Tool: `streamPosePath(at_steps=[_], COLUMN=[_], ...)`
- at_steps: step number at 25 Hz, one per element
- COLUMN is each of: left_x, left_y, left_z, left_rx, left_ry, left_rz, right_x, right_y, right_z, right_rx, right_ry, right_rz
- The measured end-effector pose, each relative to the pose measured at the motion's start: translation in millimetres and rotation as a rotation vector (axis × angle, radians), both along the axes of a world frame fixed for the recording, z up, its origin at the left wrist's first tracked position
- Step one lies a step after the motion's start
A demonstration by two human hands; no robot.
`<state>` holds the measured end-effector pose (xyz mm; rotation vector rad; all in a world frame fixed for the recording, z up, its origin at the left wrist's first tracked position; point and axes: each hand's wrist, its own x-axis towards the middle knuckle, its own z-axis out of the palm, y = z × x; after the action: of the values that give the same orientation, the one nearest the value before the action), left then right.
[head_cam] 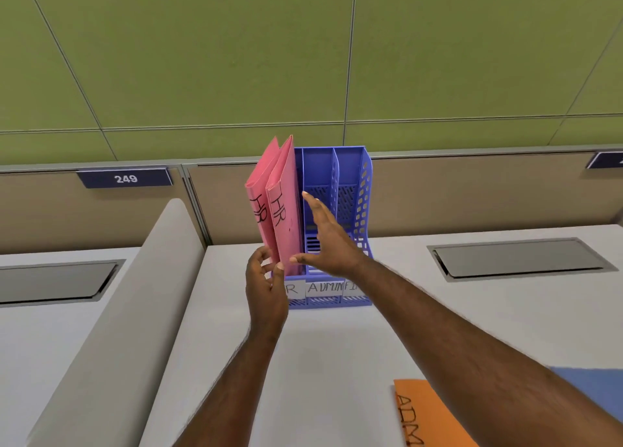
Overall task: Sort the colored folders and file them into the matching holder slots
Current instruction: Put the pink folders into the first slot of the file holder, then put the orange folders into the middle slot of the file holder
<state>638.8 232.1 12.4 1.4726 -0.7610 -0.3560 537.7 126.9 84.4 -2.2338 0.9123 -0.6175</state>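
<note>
Grey desk [337,345]; left hand [266,285] hides holder [350,177] label (HR slot).

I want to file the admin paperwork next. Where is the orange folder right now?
In the head view, the orange folder lies flat on the desk at the bottom right, just under the right forearm, beside a blue folder.
</note>
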Motion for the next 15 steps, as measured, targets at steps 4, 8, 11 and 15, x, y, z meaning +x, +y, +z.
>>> streamPosePath(at_steps=[4,8,11,15], left_x=[-21,-62,-101,-159], left_y=[38,74,101,138], left_z=[-12,-36,-55,-77], left_rx=[0.012,0.121,0.193,0.28], left_ry=[0.019,0.059,0.051,0.013], left_rz=[-0.029,-0.084,-0.164,-0.291], right_x=[-62,-133,-182,-243], right_y=[48,97,128,163], right_z=[-45,-90,-115,-135], right_rx=[0.08,0.181,0.235,0.275], right_ry=[-0.01,-0.044,-0.053,-0.022], right_rz=[-0.077,-0.185,-0.273,-0.347])
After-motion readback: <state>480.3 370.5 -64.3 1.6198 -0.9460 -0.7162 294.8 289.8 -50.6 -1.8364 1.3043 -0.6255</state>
